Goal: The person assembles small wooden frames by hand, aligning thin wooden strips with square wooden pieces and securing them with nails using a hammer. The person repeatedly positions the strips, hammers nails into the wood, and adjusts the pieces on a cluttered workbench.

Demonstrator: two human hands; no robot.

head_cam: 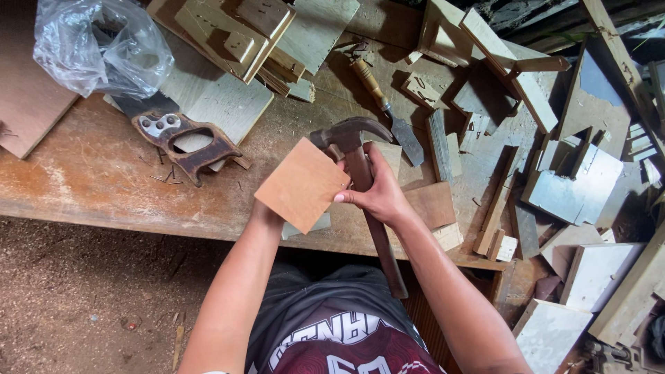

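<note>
Over the workbench [104, 187], right hand [377, 197] gripping hammer [357, 163], thumb pinching square board [301, 183]

Bench front [90, 180] bare — offcuts [485, 131] crowd right.

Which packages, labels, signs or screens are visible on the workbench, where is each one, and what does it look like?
Plastic bag: far left corner of the workbench, clear, crumpled, something dark inside that I cannot identify.
Shirt print: on the person's chest at the bottom edge, white lettering on dark red and black cloth.
No signs or screens are in view.
</note>
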